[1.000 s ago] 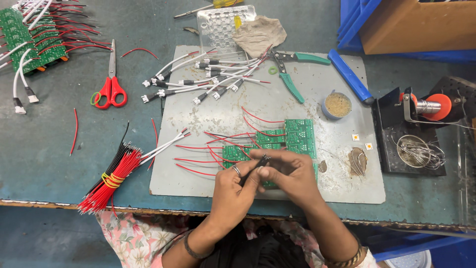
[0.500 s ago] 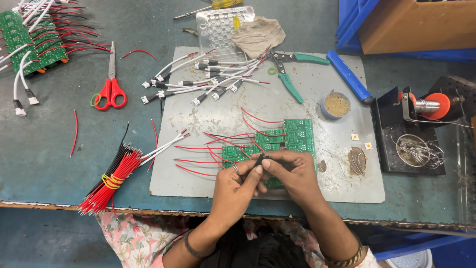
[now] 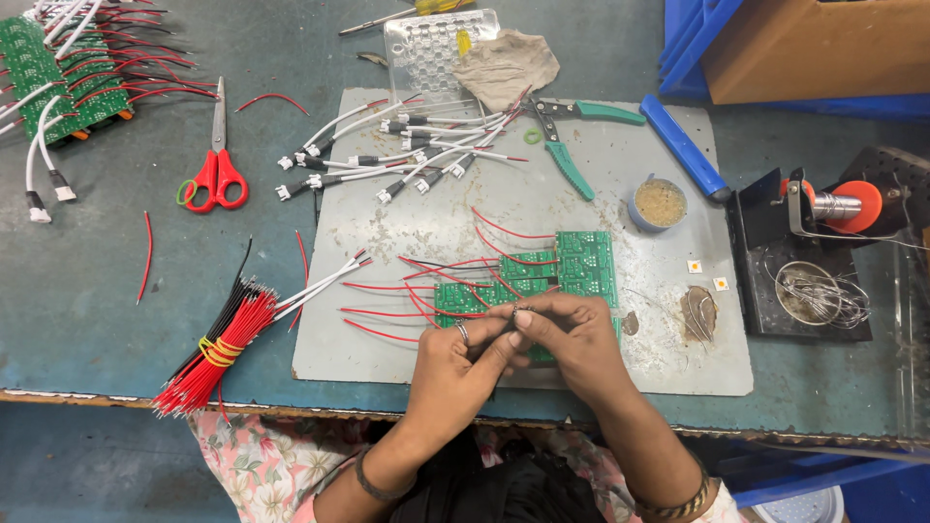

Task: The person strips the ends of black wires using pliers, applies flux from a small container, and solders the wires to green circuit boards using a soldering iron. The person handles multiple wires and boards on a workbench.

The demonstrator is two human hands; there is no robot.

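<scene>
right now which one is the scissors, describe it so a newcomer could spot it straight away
Start at the grey mat in the middle of the bench and look just off its upper left corner. The scissors lie there on the bare bench top, blades pointing away from the person. Their red handles set them apart from the green-handled pliers on the mat.

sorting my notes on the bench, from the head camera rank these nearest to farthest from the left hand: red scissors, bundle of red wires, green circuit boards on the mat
From the left hand:
1. green circuit boards, just ahead on the grey mat.
2. bundle of red wires, to the left near the table edge.
3. red scissors, far left, up the table.
</scene>
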